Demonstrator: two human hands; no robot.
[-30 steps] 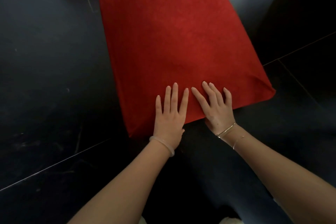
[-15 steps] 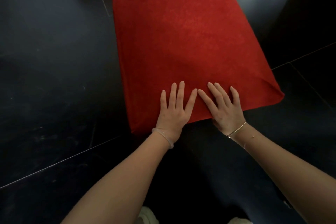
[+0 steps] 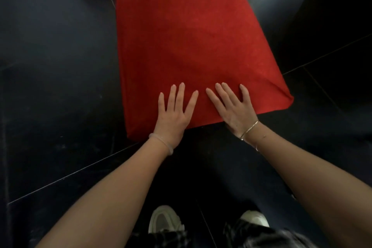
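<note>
Dark floor [image 3: 50, 86] around; both hands [image 3: 174, 115] flat (fingers spread) at red cloth [image 3: 191, 42] near edge.

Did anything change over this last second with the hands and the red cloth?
Hardly anything. The left hand and right hand stay flat, fingers spread, on the near edge of the red cloth, which lies as before on the dark floor. Nothing was gripped or released. Only the view tipped down, so the shoes now show at the bottom.
</note>
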